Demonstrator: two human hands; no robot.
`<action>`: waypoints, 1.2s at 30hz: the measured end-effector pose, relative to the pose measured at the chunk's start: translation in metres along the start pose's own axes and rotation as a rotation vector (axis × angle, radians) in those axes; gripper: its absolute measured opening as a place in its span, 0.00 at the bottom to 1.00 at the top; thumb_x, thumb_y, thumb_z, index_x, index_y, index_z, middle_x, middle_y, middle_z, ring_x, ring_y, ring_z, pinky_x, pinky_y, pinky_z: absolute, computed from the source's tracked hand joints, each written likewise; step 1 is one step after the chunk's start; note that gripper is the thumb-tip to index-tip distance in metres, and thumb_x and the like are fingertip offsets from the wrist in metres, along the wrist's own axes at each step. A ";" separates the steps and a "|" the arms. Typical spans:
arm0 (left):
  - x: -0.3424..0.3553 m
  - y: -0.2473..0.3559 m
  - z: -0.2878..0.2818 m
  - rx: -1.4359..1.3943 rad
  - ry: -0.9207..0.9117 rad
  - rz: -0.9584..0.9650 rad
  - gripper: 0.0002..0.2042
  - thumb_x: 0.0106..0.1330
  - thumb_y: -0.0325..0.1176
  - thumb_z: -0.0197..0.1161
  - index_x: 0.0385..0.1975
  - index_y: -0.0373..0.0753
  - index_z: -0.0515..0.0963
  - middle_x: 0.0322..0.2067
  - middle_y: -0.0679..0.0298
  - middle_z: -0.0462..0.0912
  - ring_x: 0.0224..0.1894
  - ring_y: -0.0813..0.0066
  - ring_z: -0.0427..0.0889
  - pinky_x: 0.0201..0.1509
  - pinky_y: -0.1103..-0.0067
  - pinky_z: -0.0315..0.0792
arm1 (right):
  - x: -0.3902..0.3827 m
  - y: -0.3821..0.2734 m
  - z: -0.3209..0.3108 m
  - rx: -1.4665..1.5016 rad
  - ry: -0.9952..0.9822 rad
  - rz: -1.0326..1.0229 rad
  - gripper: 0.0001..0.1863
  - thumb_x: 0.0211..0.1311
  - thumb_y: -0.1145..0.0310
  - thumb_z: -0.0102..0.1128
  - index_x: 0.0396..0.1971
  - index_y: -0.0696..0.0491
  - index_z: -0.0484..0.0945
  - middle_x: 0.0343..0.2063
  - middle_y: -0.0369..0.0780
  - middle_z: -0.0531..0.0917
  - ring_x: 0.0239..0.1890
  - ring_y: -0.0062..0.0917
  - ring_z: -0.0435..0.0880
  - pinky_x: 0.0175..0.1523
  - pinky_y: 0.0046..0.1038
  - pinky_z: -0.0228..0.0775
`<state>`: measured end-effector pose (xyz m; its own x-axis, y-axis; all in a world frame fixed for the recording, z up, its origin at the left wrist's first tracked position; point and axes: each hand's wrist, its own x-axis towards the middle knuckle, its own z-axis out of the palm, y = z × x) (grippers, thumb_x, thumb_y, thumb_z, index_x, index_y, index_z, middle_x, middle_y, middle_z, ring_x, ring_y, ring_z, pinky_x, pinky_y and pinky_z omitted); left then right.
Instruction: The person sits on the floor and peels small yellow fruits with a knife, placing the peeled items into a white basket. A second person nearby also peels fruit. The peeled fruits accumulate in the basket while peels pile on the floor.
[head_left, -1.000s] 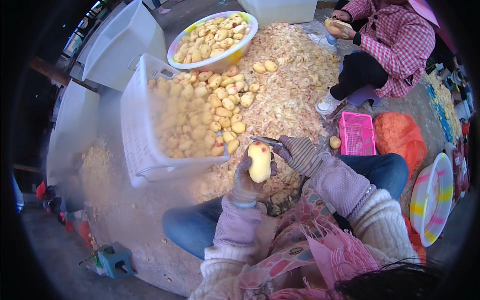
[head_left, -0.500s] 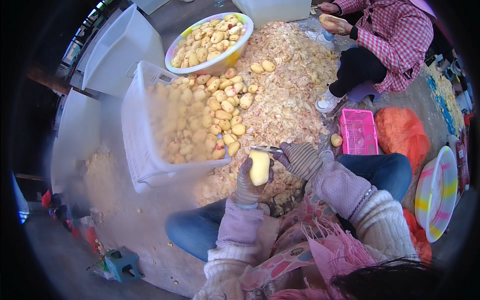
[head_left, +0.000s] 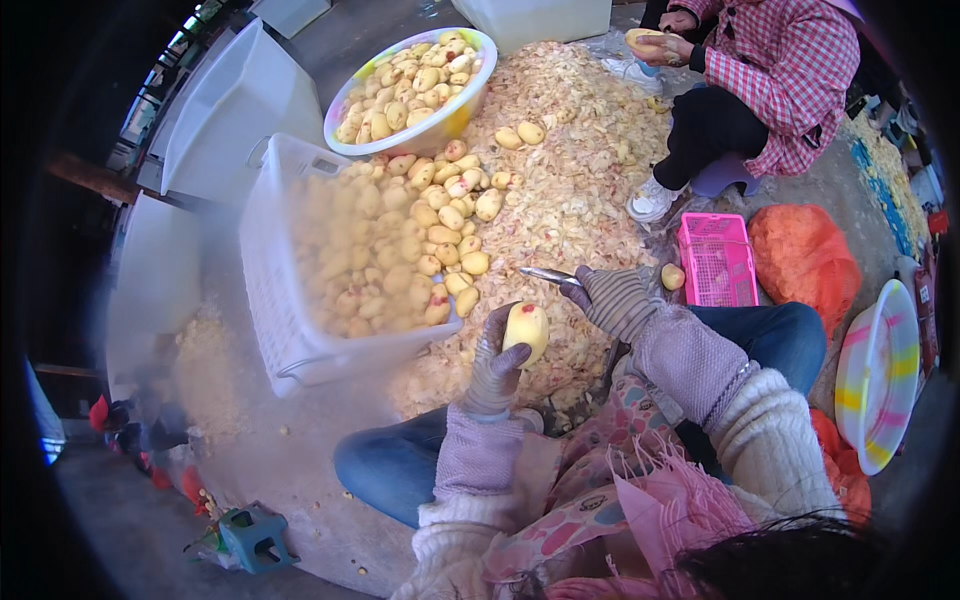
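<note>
My left hand (head_left: 492,365), in a striped glove, is closed round a pale peeled potato (head_left: 530,328) with a red patch on top. My right hand (head_left: 610,298), also gloved, grips a metal-bladed knife (head_left: 543,275) above and to the right of the potato, apart from it, the blade pointing left. Beyond my hands lies a heap of peelings (head_left: 570,180). To their left a white slotted crate (head_left: 270,260) lies with many potatoes (head_left: 455,210) spilling from it onto the peelings, partly blurred by a haze on the lens.
A co-worker (head_left: 770,80) sits at upper right, holding a potato. Behind the crate stand a basin (head_left: 470,100) of potatoes and white tubs (head_left: 230,110). At right are a pink basket (head_left: 715,260), orange sack (head_left: 800,250) and striped basin (head_left: 875,380); a blue stool (head_left: 255,540) sits lower left.
The knife blade has moved up and right, away from the potato. The potato has turned in my left hand, its red patch showing again. The co-worker's hands have shifted slightly.
</note>
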<state>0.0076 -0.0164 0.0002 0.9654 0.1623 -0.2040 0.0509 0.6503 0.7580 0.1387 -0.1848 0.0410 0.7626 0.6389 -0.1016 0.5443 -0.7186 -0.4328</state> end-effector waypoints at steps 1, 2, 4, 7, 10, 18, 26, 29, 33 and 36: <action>-0.003 -0.001 0.000 0.018 0.034 0.052 0.36 0.47 0.36 0.73 0.58 0.36 0.64 0.49 0.59 0.74 0.52 0.67 0.74 0.58 0.71 0.69 | 0.000 -0.001 0.002 0.009 -0.044 -0.089 0.22 0.66 0.48 0.49 0.32 0.55 0.74 0.19 0.46 0.80 0.24 0.42 0.82 0.31 0.44 0.72; -0.001 -0.001 -0.001 0.051 0.020 0.068 0.36 0.47 0.37 0.73 0.58 0.36 0.64 0.49 0.59 0.74 0.52 0.67 0.74 0.58 0.71 0.69 | -0.002 0.001 0.002 -0.007 0.016 -0.185 0.22 0.66 0.48 0.49 0.32 0.55 0.74 0.19 0.46 0.80 0.25 0.42 0.82 0.31 0.44 0.72; -0.002 -0.003 -0.003 0.072 0.007 0.087 0.37 0.47 0.37 0.74 0.58 0.37 0.64 0.49 0.59 0.74 0.53 0.68 0.73 0.59 0.72 0.68 | -0.004 0.001 0.003 -0.030 -0.056 -0.230 0.22 0.66 0.48 0.49 0.31 0.55 0.73 0.19 0.46 0.80 0.24 0.41 0.82 0.31 0.44 0.72; -0.002 -0.001 -0.004 0.251 0.013 0.113 0.37 0.48 0.37 0.74 0.59 0.38 0.64 0.51 0.59 0.72 0.53 0.68 0.72 0.60 0.73 0.67 | -0.006 -0.001 -0.004 -0.055 -0.091 -0.127 0.22 0.66 0.48 0.49 0.31 0.55 0.73 0.20 0.46 0.80 0.24 0.42 0.82 0.31 0.43 0.72; -0.003 0.004 -0.003 0.328 0.095 0.088 0.36 0.45 0.32 0.73 0.58 0.39 0.65 0.52 0.61 0.71 0.55 0.69 0.71 0.62 0.72 0.65 | -0.005 -0.004 -0.012 -0.016 -0.088 -0.248 0.23 0.66 0.47 0.48 0.32 0.56 0.72 0.21 0.46 0.80 0.25 0.43 0.81 0.31 0.43 0.72; -0.003 0.010 -0.006 0.523 0.051 0.163 0.37 0.43 0.33 0.75 0.56 0.39 0.65 0.51 0.60 0.72 0.55 0.69 0.71 0.61 0.73 0.67 | -0.007 -0.002 -0.004 -0.079 -0.115 -0.265 0.21 0.66 0.49 0.49 0.33 0.55 0.74 0.21 0.46 0.80 0.24 0.44 0.81 0.29 0.44 0.70; -0.009 0.013 0.002 -0.155 -0.087 0.054 0.33 0.49 0.34 0.71 0.58 0.37 0.66 0.51 0.59 0.73 0.54 0.64 0.74 0.58 0.67 0.71 | -0.009 0.002 -0.013 -0.022 -0.005 -0.075 0.26 0.66 0.44 0.46 0.33 0.56 0.75 0.21 0.49 0.81 0.25 0.44 0.82 0.31 0.44 0.72; -0.008 0.012 0.004 -0.334 -0.122 0.039 0.31 0.54 0.34 0.69 0.59 0.37 0.66 0.49 0.58 0.75 0.53 0.62 0.75 0.55 0.61 0.75 | -0.017 -0.010 -0.021 0.001 0.005 -0.132 0.26 0.67 0.44 0.44 0.36 0.55 0.74 0.23 0.49 0.81 0.26 0.45 0.82 0.33 0.45 0.72; -0.007 0.008 0.002 -0.593 -0.081 0.011 0.28 0.58 0.44 0.67 0.57 0.39 0.69 0.48 0.54 0.78 0.50 0.56 0.79 0.53 0.56 0.75 | -0.029 -0.015 -0.039 -0.006 -0.074 -0.197 0.26 0.68 0.43 0.43 0.38 0.54 0.73 0.23 0.50 0.80 0.27 0.47 0.81 0.34 0.46 0.73; -0.005 0.002 0.005 -0.697 -0.063 -0.075 0.31 0.59 0.55 0.65 0.54 0.39 0.71 0.45 0.51 0.80 0.45 0.57 0.80 0.48 0.61 0.77 | -0.036 -0.014 -0.044 -0.043 -0.097 -0.187 0.26 0.68 0.43 0.42 0.38 0.54 0.73 0.21 0.50 0.80 0.26 0.47 0.81 0.33 0.45 0.73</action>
<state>0.0046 -0.0202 0.0058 0.9798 0.0684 -0.1881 -0.0370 0.9855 0.1653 0.1186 -0.2098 0.0900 0.6109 0.7840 -0.1103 0.6889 -0.5950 -0.4140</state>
